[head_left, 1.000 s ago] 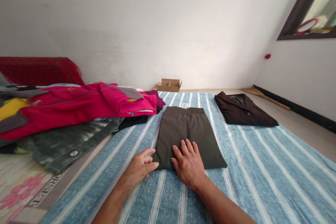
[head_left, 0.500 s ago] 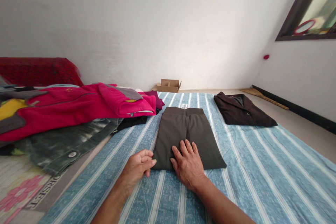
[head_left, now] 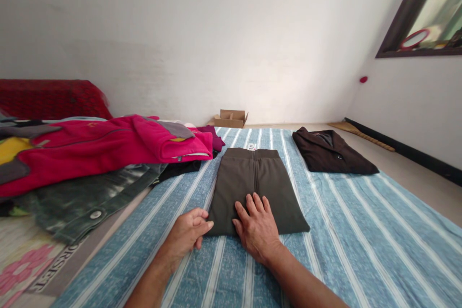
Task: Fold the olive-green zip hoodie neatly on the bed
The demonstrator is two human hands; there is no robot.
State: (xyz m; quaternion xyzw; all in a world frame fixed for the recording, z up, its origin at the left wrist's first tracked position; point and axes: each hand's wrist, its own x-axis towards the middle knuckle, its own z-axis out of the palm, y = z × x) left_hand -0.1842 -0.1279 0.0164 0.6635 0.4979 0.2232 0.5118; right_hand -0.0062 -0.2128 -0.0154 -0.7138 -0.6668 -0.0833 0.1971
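Observation:
A dark olive-grey zip-up jacket (head_left: 238, 173) lies folded into a neat, nearly square shape on the blue striped sheet (head_left: 346, 240), its collar edge away from me and the zipper running down the middle. My left hand (head_left: 187, 232) is at its near left corner, fingers curled and thumb drawn in against the edge; the fingers' undersides are hidden. Flat on the near half of the jacket rests my right hand (head_left: 257, 226), its fingers stretched and slightly spread.
On the left, a pink fleece jacket (head_left: 97, 147) lies on a heap with dark green denim (head_left: 108, 197). A folded dark brown garment (head_left: 328, 154) sits at the right. Against the wall are a cardboard box (head_left: 233, 119) and, farther left, a red-covered object (head_left: 50, 98).
Both hands keep nearly the same place on the folded jacket. The whole view has shifted very slightly; nothing else has visibly moved.

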